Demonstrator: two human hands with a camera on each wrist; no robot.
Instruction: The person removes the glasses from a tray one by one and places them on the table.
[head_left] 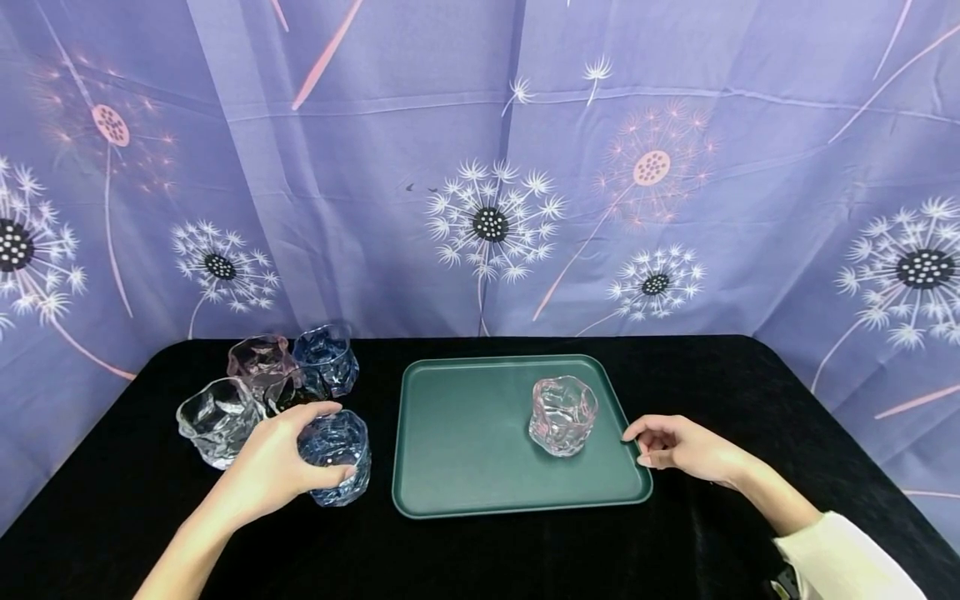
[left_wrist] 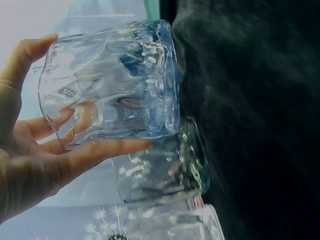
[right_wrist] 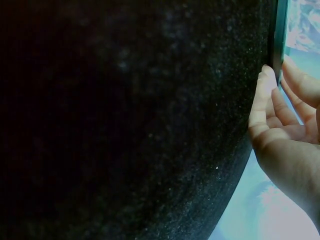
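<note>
A blue wavy drinking glass (left_wrist: 110, 85) is gripped by my left hand (head_left: 273, 458), thumb on one side and fingers on the other. In the left wrist view its mouth faces the palm; whether its base touches the table I cannot tell. My right hand (head_left: 686, 450) pinches the right rim of a green rectangular tray (head_left: 465, 433), with fingers on both sides of the edge in the right wrist view. On the tray's right half stands a pale pink glass (head_left: 564, 417), upright, left of the right hand.
Behind and beside my left hand several glasses stand close together: a clear one (head_left: 219, 421), a pinkish one (head_left: 258, 358), another blue one (head_left: 327, 358) and a dark one (head_left: 296, 390) partly hidden. A black cloth (head_left: 510, 554) covers the table; a purple dandelion-print curtain (head_left: 390, 167) hangs behind.
</note>
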